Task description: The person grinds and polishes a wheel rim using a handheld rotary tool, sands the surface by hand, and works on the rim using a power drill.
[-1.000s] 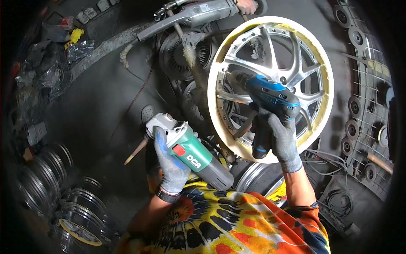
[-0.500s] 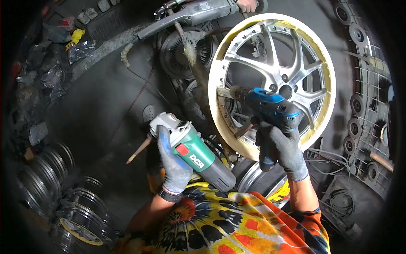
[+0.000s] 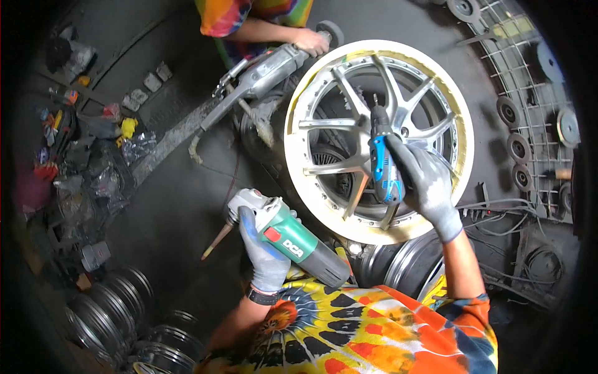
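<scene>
In the head view, the wheel [image 3: 355,163] stood ahead of the person, its spoked face turned toward the camera. The right hand [image 3: 431,184] was the nearer one, in front of the spokes on the wheel's near right part. Its gloved fingers were wrapped about the drill [image 3: 387,168], though most of that grip was hidden underneath. The drill's long axis ran almost straight from the wheel's near side toward its far edge, across the middle of the face, with the bit [image 3: 376,98] leading; whether the bit touched the wheel could not be told.

The left hand [image 3: 265,252] was outside the wheel's near left edge, clasping the grinder [image 3: 296,240] around its head end. The grinder's long axis slanted, head pointing away from the wheel and tail end just short of the wheel's near edge. Beyond the wheel's far left edge, another person's hand [image 3: 311,42] gripped a long grey tool [image 3: 272,71].
</scene>
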A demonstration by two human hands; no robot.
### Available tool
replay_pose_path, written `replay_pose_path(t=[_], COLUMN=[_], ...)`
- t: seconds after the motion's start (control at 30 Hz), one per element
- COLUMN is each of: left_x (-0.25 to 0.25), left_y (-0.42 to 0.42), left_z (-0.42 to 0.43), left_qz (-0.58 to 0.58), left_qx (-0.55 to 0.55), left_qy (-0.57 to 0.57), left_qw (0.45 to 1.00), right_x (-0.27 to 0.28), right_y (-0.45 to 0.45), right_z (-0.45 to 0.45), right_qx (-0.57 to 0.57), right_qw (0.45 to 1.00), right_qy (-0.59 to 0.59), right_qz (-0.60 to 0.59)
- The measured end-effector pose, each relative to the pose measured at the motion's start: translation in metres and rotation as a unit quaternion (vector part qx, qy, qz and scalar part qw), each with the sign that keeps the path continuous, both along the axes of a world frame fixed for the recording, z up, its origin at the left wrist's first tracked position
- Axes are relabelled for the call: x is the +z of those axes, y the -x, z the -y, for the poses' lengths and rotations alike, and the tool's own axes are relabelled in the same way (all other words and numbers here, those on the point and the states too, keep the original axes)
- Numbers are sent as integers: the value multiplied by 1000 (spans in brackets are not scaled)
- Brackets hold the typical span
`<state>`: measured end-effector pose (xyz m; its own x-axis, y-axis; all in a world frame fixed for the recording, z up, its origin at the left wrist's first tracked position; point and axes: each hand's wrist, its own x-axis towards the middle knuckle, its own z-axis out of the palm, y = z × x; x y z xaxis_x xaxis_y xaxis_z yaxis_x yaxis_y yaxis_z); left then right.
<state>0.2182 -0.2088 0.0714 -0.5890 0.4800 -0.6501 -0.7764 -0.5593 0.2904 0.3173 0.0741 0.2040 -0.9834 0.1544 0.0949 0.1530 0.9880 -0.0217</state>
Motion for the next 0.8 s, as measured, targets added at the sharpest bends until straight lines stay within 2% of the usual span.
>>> replay_pose_path(t=[0.07, 0.13, 0.2, 0.37, 0.47, 0.53, 0.67, 0.8], left_x=[4, 7, 6, 9, 3, 19, 34, 32], left_y=[1, 0, -1, -5, -6, -5, -2, -4], left_z=[-5, -9, -6, -17, -16, -25, -34, -53], left_qz=[-12, -6, -19, -72, -66, -118, -121, -123], left_qx=[-8, -21, -26, -44, -49, -60, -76, -108], left_qy=[6, -3, -13, 25, 12, 3, -32, -47], left_qw=[1000, 1000, 999, 996, 997, 991, 989, 985], right_x=[-7, -12, -13, -13, -19, -24, -31, -31], right_y=[0, -3, -2, 3, -2, -7, -17, -25], right_z=[-17, -32, -36, -48, -47, -49, -40, -40], right_qx=[41, 40, 34, 2, 13, 12, 7, -37], right_qw=[997, 995, 984, 975, 980, 981, 984, 990], right_qy=[-69, -85, -145, -122, -114, -107, -107, -67], right_qz=[8, 31, 96, 185, 161, 164, 142, 120])
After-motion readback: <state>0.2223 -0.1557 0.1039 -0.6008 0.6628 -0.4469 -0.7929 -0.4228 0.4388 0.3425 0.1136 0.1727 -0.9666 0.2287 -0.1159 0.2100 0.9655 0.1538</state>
